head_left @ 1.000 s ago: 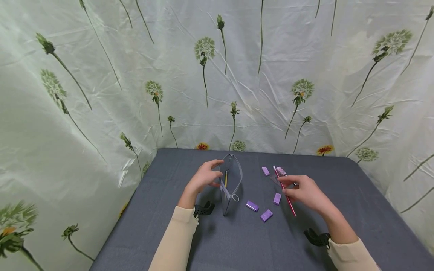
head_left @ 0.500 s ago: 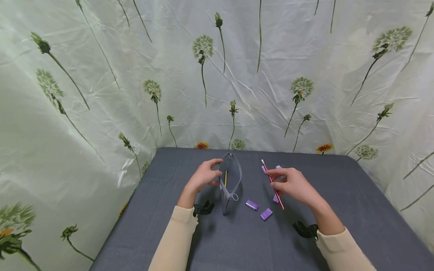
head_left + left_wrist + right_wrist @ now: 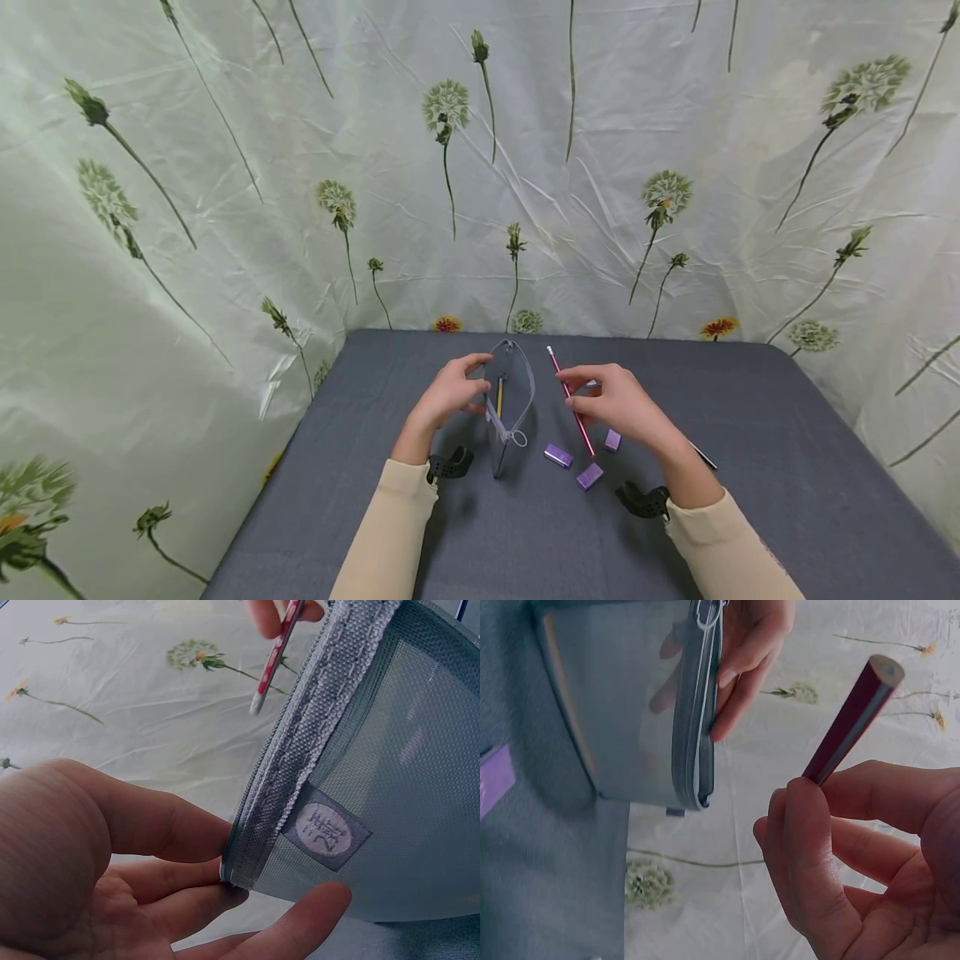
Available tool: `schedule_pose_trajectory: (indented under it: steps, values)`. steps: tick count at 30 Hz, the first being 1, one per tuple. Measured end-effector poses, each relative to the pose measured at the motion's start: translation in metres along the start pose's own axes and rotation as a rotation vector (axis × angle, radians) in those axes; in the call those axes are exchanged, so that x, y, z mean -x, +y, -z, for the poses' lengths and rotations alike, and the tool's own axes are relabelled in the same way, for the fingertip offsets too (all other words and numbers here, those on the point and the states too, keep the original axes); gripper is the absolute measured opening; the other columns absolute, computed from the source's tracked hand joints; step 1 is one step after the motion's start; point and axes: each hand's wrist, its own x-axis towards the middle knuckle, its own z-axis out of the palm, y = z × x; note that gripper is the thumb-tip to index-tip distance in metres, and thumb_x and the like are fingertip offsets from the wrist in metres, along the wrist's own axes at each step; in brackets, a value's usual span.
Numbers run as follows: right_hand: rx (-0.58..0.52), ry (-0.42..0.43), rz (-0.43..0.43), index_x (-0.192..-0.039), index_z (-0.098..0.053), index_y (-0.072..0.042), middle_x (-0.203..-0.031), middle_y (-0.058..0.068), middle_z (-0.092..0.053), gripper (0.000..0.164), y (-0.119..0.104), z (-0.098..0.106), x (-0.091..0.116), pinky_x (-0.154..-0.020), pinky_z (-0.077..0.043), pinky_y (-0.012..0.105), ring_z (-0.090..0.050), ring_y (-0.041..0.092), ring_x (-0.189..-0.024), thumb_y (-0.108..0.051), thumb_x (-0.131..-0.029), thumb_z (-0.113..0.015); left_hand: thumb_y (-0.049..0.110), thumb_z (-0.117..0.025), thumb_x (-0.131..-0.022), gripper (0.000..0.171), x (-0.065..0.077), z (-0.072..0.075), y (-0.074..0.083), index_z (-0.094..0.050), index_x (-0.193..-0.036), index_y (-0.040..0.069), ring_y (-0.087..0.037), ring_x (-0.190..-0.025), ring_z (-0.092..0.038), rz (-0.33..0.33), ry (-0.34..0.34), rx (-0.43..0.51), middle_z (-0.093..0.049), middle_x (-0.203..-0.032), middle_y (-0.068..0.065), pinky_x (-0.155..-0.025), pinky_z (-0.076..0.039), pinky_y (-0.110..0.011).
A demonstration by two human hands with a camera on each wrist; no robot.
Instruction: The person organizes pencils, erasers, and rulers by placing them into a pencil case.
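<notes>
My left hand point(image 3: 450, 392) grips the left rim of a grey mesh zipper pouch point(image 3: 405, 825), with the pouch edge between its thumb and fingers. The pouch stands on its side edge with its mouth unzipped, and a yellow pencil point(image 3: 500, 400) shows inside. A ring-shaped zipper pull point(image 3: 518, 438) hangs at the near end. To the right of the pouch, my right hand point(image 3: 615, 404) pinches a red pencil point(image 3: 582, 434) in the air, between thumb and fingertips. Its white eraser end points away, and its flat unsharpened end point(image 3: 887, 670) faces the right wrist camera.
Small purple-wrapped blocks, one point(image 3: 558, 455) close to the pouch, another point(image 3: 590, 477) nearer and a third point(image 3: 612, 440) farther right, lie on the dark grey table point(image 3: 525, 542). A thin dark stick point(image 3: 703, 456) lies partly behind the right forearm. A flower-print cloth point(image 3: 480, 167) hangs behind.
The right hand has carried the red pencil leftward, from above the purple blocks to near the pouch mouth. My left hand and the pouch have stayed in place.
</notes>
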Motion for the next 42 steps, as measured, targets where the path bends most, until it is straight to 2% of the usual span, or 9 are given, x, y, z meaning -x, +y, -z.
schedule_pose_trajectory:
  steps: [8,14,20,25,29,35,42]
  values:
    - [-0.036,-0.016,0.009,-0.128,-0.070,-0.011,-0.108,0.009,-0.069,0.039,-0.006,-0.014,-0.013,-0.067,-0.060,0.038,-0.072,0.020,-0.072,-0.006,-0.090,-0.070,0.003,-0.059,-0.098,0.054,-0.001,-0.001,-0.002,-0.049,-0.150,0.013,-0.042,-0.121,-0.058,0.007,0.012,-0.001,-0.031,-0.161,-0.014,-0.079,-0.057,-0.054]
    - [-0.034,-0.011,-0.023,-0.129,-0.070,-0.011,-0.113,0.013,-0.069,0.038,-0.011,-0.020,-0.025,-0.068,-0.060,0.039,-0.072,0.020,-0.076,-0.009,-0.091,-0.070,0.004,-0.059,-0.097,0.055,-0.002,-0.001,-0.001,-0.048,-0.151,0.012,-0.043,-0.121,-0.057,0.007,0.022,-0.010,-0.031,-0.161,-0.013,-0.078,-0.057,-0.054]
    - [-0.066,-0.013,-0.043,-0.124,-0.073,-0.013,-0.110,0.009,-0.069,0.034,-0.014,-0.027,-0.034,-0.068,-0.060,0.039,-0.072,0.020,-0.077,-0.007,-0.091,-0.072,0.004,-0.059,-0.097,0.055,-0.003,-0.002,-0.001,-0.049,-0.150,0.012,-0.036,-0.118,-0.060,0.018,0.035,-0.042,-0.033,-0.160,-0.013,-0.077,-0.058,-0.052]
    - [-0.073,-0.018,-0.046,-0.124,-0.073,-0.011,-0.110,0.012,-0.070,0.034,-0.015,-0.034,-0.042,-0.066,-0.060,0.036,-0.072,0.020,-0.076,-0.007,-0.090,-0.073,0.006,-0.060,-0.097,0.053,-0.003,-0.002,0.000,-0.051,-0.148,0.015,-0.033,-0.116,-0.061,0.016,0.040,-0.048,-0.034,-0.160,-0.013,-0.077,-0.058,-0.051]
    - [-0.072,-0.020,-0.052,-0.122,-0.073,-0.010,-0.110,0.014,-0.070,0.032,-0.015,-0.040,-0.049,-0.066,-0.060,0.038,-0.072,0.020,-0.073,-0.006,-0.089,-0.073,0.011,-0.065,-0.098,0.053,-0.004,-0.003,-0.001,-0.050,-0.149,0.015,-0.031,-0.109,-0.066,0.006,0.031,-0.062,-0.034,-0.160,-0.014,-0.078,-0.058,-0.051]
    - [-0.071,-0.019,-0.070,-0.119,-0.074,-0.008,-0.103,0.011,-0.070,0.030,-0.016,-0.048,-0.061,-0.063,-0.060,0.035,-0.072,0.020,-0.072,-0.005,-0.089,-0.074,0.013,-0.068,-0.097,0.056,-0.004,-0.005,0.000,-0.049,-0.150,0.014,-0.025,-0.093,-0.071,0.002,0.037,-0.074,-0.034,-0.160,-0.014,-0.074,-0.060,-0.047]
    - [-0.015,0.013,-0.072,-0.117,-0.075,-0.007,-0.098,0.009,-0.071,0.028,-0.013,-0.056,-0.071,-0.063,-0.060,0.037,-0.071,0.019,-0.066,-0.005,-0.089,-0.074,0.008,-0.065,-0.097,0.054,-0.004,-0.007,0.001,-0.051,-0.149,0.014,-0.025,-0.092,-0.070,-0.003,0.044,-0.081,-0.034,-0.159,-0.014,-0.070,-0.061,-0.042]
